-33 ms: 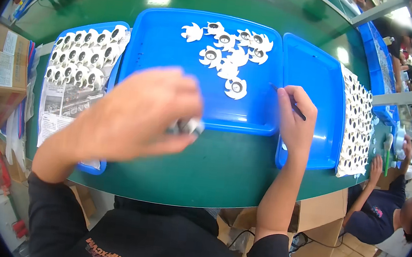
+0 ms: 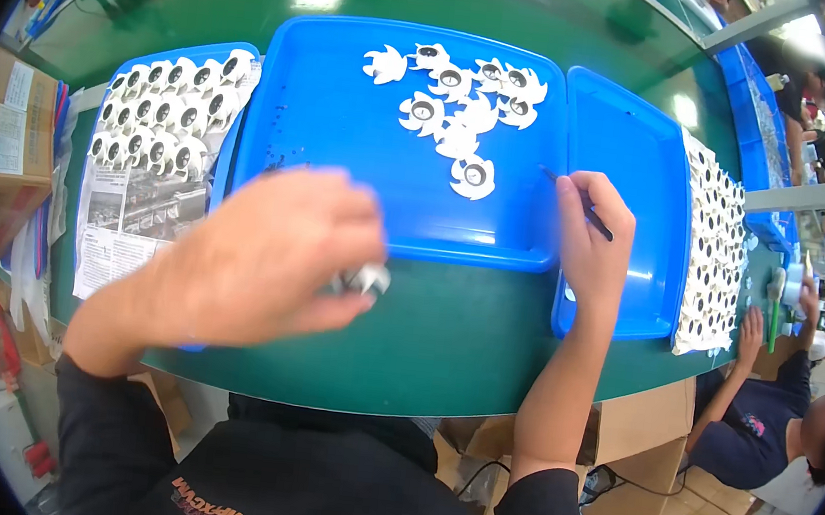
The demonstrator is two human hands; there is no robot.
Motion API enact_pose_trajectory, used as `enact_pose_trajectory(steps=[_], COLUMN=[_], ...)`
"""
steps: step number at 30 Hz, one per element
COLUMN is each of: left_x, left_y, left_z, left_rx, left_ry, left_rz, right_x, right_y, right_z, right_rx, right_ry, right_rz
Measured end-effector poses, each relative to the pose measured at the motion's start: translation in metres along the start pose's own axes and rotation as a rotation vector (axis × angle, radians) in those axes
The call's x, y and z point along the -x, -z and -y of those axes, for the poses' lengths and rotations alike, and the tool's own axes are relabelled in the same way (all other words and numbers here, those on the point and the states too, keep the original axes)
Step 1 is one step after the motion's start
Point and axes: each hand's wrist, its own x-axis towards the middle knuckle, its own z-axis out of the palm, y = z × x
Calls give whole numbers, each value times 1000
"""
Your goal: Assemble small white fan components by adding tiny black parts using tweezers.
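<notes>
My left hand (image 2: 278, 248), slightly blurred, is closed over the green table near the front edge of the middle blue tray (image 2: 507, 222). A small white fan wheel (image 2: 368, 279) shows partly between its thumb and fingers; the rest is hidden. At the tray's front right corner, my right hand (image 2: 594, 231) grips a thin dark tool (image 2: 598, 224), perhaps tweezers, whose tip points up and left. Several white fan wheels with dark hubs (image 2: 472, 176) lie loosely in the middle tray. Small dark bits (image 2: 287, 158) are scattered along its left side.
On the left, a newspaper-lined tray (image 2: 251, 75) bears rows of fan wheels (image 2: 161, 112). To the right stand another blue tray (image 2: 633, 170) and a sheet packed with fan wheels (image 2: 713, 249). Beyond, a co-worker (image 2: 758, 415) reaches over the table. Cardboard boxes (image 2: 7, 145) flank the left side.
My left hand has moved a little toward me and to the left with the fan wheel, uncovering more dark bits. My right hand has stayed in place.
</notes>
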Motion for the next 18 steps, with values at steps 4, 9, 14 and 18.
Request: enact_pose_trajectory(steps=[4, 9, 14, 18], left_x=[51, 66, 69, 73], left_y=[-34, -54, -53, -48], left_z=[0, 4, 2, 1], left_rx=[47, 12, -59, -41], left_ry=[89, 147, 190, 258], left_rz=[115, 105, -1, 2], right_x=[-3, -3, -4, -6], right_y=[-4, -4, -2, -5], right_z=[-3, -4, -2, -4], right_rx=[21, 49, 86, 96], right_ry=[0, -35, -27, -6], right_rz=[16, 25, -7, 23])
